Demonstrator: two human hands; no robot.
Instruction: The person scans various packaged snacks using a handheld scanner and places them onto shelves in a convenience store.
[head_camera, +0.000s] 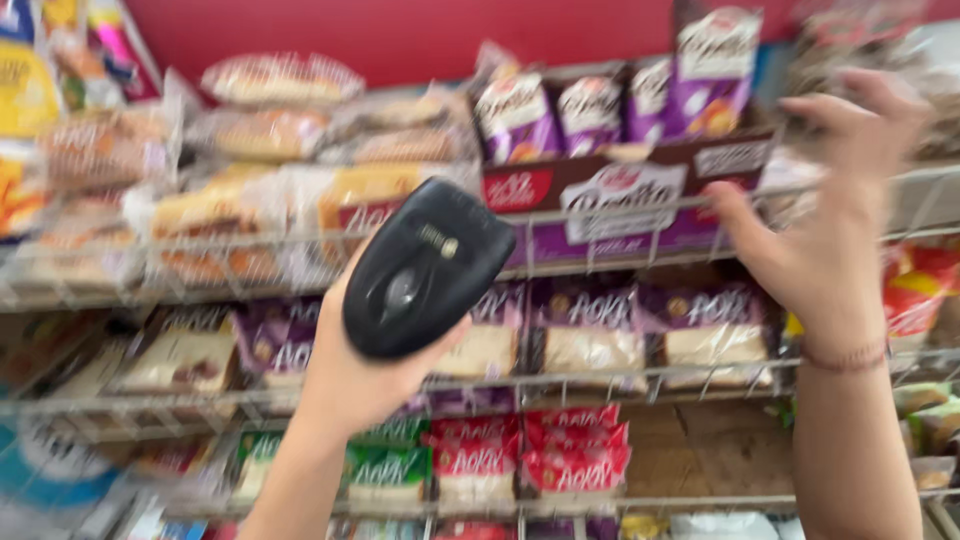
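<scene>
Gripped in the left hand (350, 375) is a black handheld scanner (425, 268), the only thing held in the head view. Its lower end is wrapped by the palm and fingers, and its rounded body rises out of the hand, tilted up and to the right, so that the long axis points toward the brown display carton (625, 190) on the wire shelf (560, 378).

Taking that carton as the landmark, the scanner is seen just below and to the left of it, in front of the rack and apart from the goods. The right hand (825, 235) is raised at the carton's right end, fingers spread wide and nothing held; through the motion blur it cannot be told whether the thumb touches the carton or only hovers close to it. Of the two, the right hand is the nearer to the carton. Purple packets (590, 110) stand upright inside the carton, and purple-wrapped cakes (590, 335) lie on the tier under it.
</scene>
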